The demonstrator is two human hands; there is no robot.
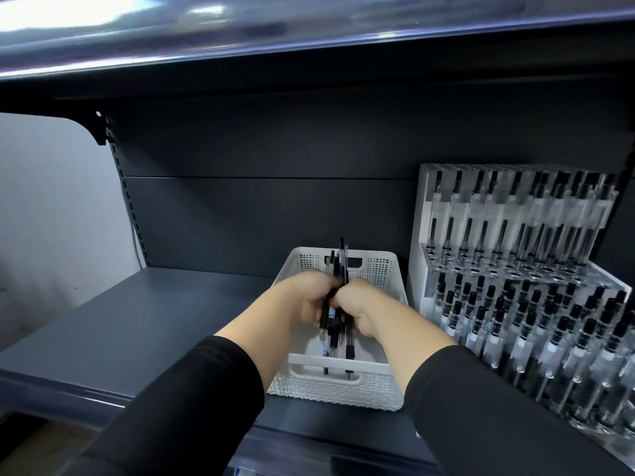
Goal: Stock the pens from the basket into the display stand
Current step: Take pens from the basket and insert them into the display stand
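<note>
A white perforated basket [374, 389] stands on the dark shelf, just left of the display stand. Over the basket, my left hand [302, 298] and my right hand [362, 309] meet and together grip a bundle of several black pens [335, 334]. The pens stand roughly upright, their tops poking above my hands and their tips hanging down inside the basket. The clear tiered display stand [433, 214] sits at the right, its rows filled with several black-capped pens. My hands hide the middle of the bundle.
The dark shelf board [154, 314] stretches out to the left of the basket. A dark back panel [275, 218] closes the rear, and an upper shelf [240, 39] hangs overhead. The shelf's front edge runs below my forearms.
</note>
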